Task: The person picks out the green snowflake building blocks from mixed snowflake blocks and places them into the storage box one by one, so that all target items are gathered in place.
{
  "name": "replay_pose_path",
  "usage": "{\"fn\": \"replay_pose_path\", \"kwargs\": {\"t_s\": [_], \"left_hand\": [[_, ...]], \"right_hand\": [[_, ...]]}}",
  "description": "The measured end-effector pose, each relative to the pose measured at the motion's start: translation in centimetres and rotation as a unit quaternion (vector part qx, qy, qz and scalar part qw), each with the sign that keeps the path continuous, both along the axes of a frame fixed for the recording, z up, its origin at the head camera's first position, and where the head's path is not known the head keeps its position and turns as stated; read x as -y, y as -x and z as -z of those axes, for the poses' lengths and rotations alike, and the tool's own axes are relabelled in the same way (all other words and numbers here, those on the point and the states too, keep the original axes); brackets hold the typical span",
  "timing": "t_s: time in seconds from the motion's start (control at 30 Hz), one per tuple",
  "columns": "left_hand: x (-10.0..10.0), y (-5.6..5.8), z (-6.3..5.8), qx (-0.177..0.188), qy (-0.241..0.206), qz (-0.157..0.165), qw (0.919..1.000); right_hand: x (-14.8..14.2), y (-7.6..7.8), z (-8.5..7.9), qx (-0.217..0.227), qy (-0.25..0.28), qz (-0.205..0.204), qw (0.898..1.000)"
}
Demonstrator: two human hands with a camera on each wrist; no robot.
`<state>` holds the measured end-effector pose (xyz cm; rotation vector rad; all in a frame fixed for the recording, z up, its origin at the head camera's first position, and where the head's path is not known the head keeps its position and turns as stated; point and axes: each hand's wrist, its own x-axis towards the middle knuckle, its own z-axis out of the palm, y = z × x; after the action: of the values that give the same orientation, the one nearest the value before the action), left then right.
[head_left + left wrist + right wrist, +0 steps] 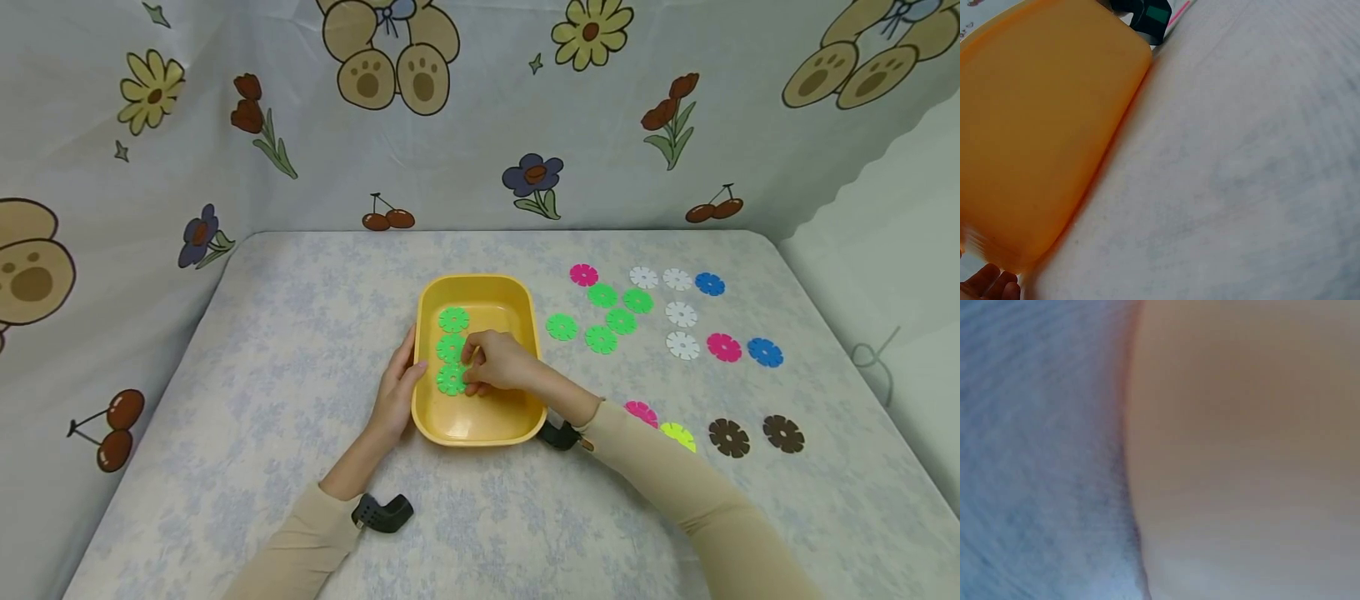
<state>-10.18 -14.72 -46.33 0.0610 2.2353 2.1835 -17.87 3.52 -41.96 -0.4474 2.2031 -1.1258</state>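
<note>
A yellow tray (480,429) stands on the table, with green notched, flower-shaped discs (453,319) in a column along its left side. My left hand (393,383) holds the tray's left wall, thumb at the rim and fingers outside. In the left wrist view, its fingertips (997,284) show beside the tray (1041,125). My right hand (498,362) reaches over the right rim, its curled fingers pinching the edge of the lowest green disc (450,380). The fingers partly cover that disc. The right wrist view shows only the blurred tray wall (1241,425) and tablecloth.
Right of the tray lie several loose green discs (562,327), white discs (681,314), pink discs (723,347) and blue discs (765,352). Nearer are two brown discs (729,437) and a yellow disc (678,435), partly behind the right sleeve (675,483). A patterned curtain (465,150) hangs behind.
</note>
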Motion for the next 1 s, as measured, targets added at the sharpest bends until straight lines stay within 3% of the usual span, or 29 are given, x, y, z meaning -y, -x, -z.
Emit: {"fn": "replay_pose_path", "kwargs": {"t_s": [0.37,0.53,0.77,1.0], "left_hand": [[0.0,0.1,0.1,0.0,-0.004,-0.003,1.0],[-0.1,0.2,0.2,-0.004,-0.01,-0.006,0.9999],[-0.2,0.2,0.2,-0.004,-0.01,-0.009,0.9999],[0.0,0.1,0.2,-0.001,-0.01,-0.008,0.9999]], "right_hand": [[-0.2,0.0,-0.2,-0.016,0.026,0.004,1.0],[-1.3,0.2,-1.8,-0.042,0.07,0.003,0.997],[-6.5,1.1,-5.5,-0.099,0.033,0.049,0.993],[-13.7,2.8,-4.9,-0.122,-0.053,0.105,0.986]]}}
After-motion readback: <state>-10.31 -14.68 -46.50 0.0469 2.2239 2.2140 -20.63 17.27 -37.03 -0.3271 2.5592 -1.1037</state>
